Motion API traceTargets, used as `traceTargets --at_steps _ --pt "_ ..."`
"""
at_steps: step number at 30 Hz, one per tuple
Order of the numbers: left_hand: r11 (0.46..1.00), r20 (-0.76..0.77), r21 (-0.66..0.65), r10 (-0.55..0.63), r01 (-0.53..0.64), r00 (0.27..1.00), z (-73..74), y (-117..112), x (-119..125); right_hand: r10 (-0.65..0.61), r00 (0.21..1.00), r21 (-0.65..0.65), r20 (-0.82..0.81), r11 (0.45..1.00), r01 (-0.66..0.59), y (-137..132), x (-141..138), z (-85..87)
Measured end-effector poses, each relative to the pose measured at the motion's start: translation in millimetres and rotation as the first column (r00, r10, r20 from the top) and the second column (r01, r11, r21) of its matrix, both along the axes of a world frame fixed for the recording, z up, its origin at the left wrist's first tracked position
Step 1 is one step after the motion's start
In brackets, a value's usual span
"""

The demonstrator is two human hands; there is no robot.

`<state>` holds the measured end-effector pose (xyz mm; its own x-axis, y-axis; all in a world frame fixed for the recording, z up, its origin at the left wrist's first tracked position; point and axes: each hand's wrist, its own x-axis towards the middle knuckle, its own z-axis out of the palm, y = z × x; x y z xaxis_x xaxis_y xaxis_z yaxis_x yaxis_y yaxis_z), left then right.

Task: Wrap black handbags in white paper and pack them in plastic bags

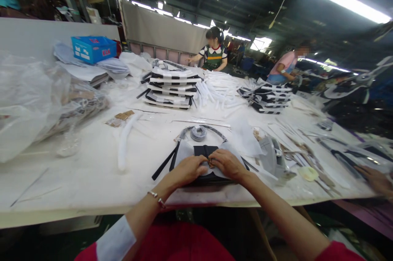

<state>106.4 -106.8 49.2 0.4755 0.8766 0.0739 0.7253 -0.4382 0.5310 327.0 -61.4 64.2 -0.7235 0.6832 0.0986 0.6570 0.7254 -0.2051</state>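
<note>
A black handbag (211, 180) lies at the near edge of the table, with white paper sheets (184, 151) over its body and a plastic-wrapped handle curving behind it. My left hand (193, 168) and my right hand (226, 163) meet at the middle of its front. Their fingers are bent and pinched on a small gold-coloured clasp (211, 163) below the black flap (201, 150). The fingertips partly cover this clasp. Just behind the flap sits a coiled grey strap (198, 133). A loose black strap end (164, 165) sticks out on the left.
Stacked bags (172, 89) stand at the back, with another stack (270, 97) farther right. Plastic bags (33, 101) and a blue box (93, 49) are on the left. A tape dispenser (272, 156) and scraps lie right. Another person's hand (376, 179) is at the right edge; two people stand beyond.
</note>
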Motion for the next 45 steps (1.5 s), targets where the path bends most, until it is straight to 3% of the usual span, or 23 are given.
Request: traceTargets --at_steps 3,6,9,13,17,23,27,31,33,35,38,41,45 --pt "0.995 -0.042 0.021 0.096 -0.095 0.995 14.3 24.1 -8.0 -0.293 0.956 0.066 -0.014 0.954 0.293 1.8 3.5 0.7" --pt "0.976 -0.128 0.106 0.202 -0.189 0.971 15.3 39.2 -10.7 -0.397 0.914 -0.031 0.079 0.916 0.400 0.8 7.1 -0.5" --pt "0.967 -0.217 0.160 0.229 -0.196 0.949 3.6 39.2 -13.7 -0.340 0.935 -0.145 0.104 0.925 0.353 -3.6 11.1 0.8" --pt "0.968 -0.288 0.194 0.212 -0.160 0.934 -8.0 35.0 -21.8 -0.269 0.960 -0.135 0.077 0.951 0.278 -11.8 17.2 4.4" --pt "0.960 -0.334 0.227 0.233 -0.162 0.913 -5.3 41.7 -24.6 -0.256 0.966 -0.096 0.020 0.962 0.257 -16.4 24.0 -3.2" --pt "0.972 -0.387 0.193 0.198 -0.131 0.901 -4.6 55.1 -23.2 -0.255 0.955 0.003 -0.154 0.966 0.259 -22.6 28.4 -40.1" --pt "0.982 -0.399 0.172 0.146 -0.083 0.905 11.7 50.4 -19.4 -0.242 0.947 -0.007 -0.212 0.969 0.246 -23.6 30.3 -50.2" --pt "0.992 -0.322 0.126 0.030 0.011 0.946 37.6 20.7 -3.6 -0.232 0.945 -0.109 -0.230 0.971 0.212 -21.9 35.6 -36.5" --pt "0.994 -0.291 0.060 -0.068 0.089 0.954 40.9 1.0 6.4 -0.203 0.955 -0.167 -0.215 0.971 0.169 -22.2 38.1 -23.3" --pt "0.995 -0.332 0.011 -0.086 0.095 0.939 33.8 -15.9 15.0 -0.135 0.976 -0.205 -0.173 0.974 0.098 -23.6 39.2 -9.8" --pt "0.999 -0.422 0.038 0.016 0.000 0.907 12.8 -30.2 21.6 -0.010 0.999 -0.179 -0.044 0.984 0.002 -26.3 36.4 5.2" --pt "0.992 -0.454 0.128 0.069 -0.012 0.888 -1.8 -31.5 19.3 0.045 0.996 -0.096 0.078 0.995 -0.037 -26.5 27.4 11.6" --pt "0.971 -0.507 0.237 0.103 0.024 0.856 -5.6 -21.5 5.4 0.046 0.992 0.027 0.119 0.998 -0.050 -24.5 11.5 7.3"
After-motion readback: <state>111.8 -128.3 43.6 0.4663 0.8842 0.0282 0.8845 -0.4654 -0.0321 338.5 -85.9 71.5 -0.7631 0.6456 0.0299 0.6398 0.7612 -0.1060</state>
